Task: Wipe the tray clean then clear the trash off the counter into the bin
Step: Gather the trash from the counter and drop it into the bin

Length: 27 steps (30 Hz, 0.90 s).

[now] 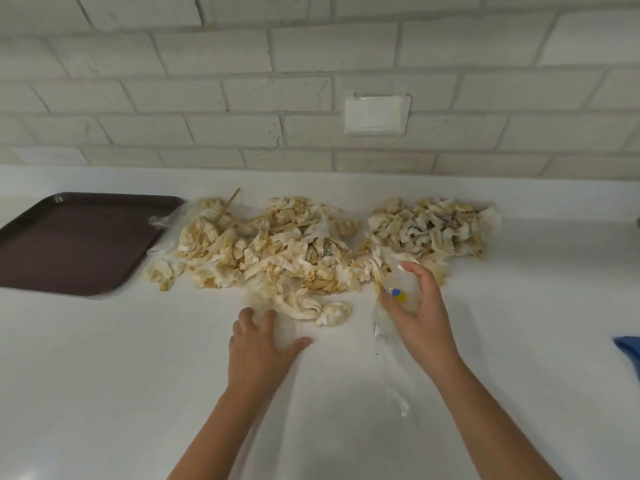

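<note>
brown tray point(69, 244) sits left on the white counter point(138, 393), stained paper trash point(270, 251) heaped beside it. right hand point(415, 306) grasps a clear plastic bag point(388, 355); left hand point(259, 344) rests flat, fingers spread.

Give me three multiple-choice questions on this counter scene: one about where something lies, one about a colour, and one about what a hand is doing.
1. Where does the tray lie relative to the pile of stained paper scraps?
A) to its left
B) to its right
C) on top of it

2. What colour is the cloth at the right edge of the view?
A) red
B) blue
C) green

3. What is the right hand doing?
A) lying flat and empty
B) gripping a clear plastic wrapper
C) lifting the tray

Answers:
1 A: the tray sits at the far left, and the scraps spread out to its right.
2 B: the corner that shows is plainly blue.
3 B: its fingers curl round the wrapper, which hangs below the palm.
</note>
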### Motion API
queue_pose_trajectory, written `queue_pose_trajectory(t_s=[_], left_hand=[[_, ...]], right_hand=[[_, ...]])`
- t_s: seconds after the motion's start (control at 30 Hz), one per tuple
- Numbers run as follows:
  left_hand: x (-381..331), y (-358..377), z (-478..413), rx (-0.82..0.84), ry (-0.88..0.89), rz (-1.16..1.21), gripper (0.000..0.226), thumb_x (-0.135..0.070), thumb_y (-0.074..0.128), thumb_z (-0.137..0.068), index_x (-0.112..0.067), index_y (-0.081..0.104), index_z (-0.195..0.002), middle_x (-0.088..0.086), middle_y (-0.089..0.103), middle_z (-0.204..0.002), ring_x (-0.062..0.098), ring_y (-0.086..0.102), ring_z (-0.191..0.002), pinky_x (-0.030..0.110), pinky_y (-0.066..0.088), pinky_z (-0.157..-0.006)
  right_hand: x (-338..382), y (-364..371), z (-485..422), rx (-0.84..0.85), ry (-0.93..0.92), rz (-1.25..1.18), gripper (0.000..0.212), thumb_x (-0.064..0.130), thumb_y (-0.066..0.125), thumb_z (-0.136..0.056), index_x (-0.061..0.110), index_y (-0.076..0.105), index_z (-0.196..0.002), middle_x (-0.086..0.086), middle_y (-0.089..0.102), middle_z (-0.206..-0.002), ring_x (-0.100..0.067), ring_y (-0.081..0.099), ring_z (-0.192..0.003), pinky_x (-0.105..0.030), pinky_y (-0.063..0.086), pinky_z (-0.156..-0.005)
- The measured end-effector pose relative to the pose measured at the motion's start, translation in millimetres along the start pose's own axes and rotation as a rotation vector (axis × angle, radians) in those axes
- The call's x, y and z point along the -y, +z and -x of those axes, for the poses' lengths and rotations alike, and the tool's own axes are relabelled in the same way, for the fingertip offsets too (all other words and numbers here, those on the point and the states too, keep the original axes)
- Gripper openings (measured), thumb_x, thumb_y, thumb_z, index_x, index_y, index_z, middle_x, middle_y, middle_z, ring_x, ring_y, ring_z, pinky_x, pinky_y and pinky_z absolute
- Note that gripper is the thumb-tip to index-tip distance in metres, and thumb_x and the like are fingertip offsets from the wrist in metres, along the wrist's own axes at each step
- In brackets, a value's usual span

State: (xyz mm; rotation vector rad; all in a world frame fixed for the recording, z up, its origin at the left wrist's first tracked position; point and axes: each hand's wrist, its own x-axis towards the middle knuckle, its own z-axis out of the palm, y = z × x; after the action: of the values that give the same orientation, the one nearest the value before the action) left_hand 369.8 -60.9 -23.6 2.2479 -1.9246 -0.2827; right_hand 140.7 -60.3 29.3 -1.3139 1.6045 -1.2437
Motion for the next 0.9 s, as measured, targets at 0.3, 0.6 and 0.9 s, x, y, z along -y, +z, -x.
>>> queue_pose_trajectory(t_s=[0.3, 0.6, 0.9], left_hand=[[17, -36, -32, -0.074, 0.162, 0.515, 0.018, -0.007, 0.058, -0.086, -0.012, 0.055, -0.104, 0.0, 0.058, -0.075, 0.019, 0.05, -0.066, 0.028, 0.034, -0.052], [24, -71, -64, -0.027, -0.052, 0.759, 0.028, 0.005, 0.042, -0.087, -0.006, 0.062, -0.071, -0.002, 0.056, -0.067, 0.022, 0.05, -0.069, 0.021, 0.034, -0.051], [12, -77, -79, 0.008, -0.008, 0.418, 0.022, -0.039, 0.059, -0.086, -0.024, 0.049, -0.074, -0.009, 0.05, -0.064, 0.017, 0.052, -0.07, 0.026, 0.036, -0.058]], right_hand=[[13, 7, 11, -0.11, 0.148, 0.126, 0.035, 0.008, 0.066, -0.081, 0.027, 0.059, -0.109, 0.006, 0.059, -0.11, -0.013, 0.056, -0.096, -0.019, 0.039, -0.072], [46, 80, -97, 0.1, -0.107, 0.858, 0.034, 0.044, 0.061, -0.086, 0.016, 0.068, -0.104, -0.001, 0.067, -0.103, -0.021, 0.063, -0.091, -0.026, 0.046, -0.066], [17, 110, -151, 0.386, -0.111, 1.13, 0.028, 0.038, 0.06, -0.086, 0.019, 0.068, -0.105, -0.002, 0.068, -0.1, -0.022, 0.063, -0.089, -0.027, 0.044, -0.067]])
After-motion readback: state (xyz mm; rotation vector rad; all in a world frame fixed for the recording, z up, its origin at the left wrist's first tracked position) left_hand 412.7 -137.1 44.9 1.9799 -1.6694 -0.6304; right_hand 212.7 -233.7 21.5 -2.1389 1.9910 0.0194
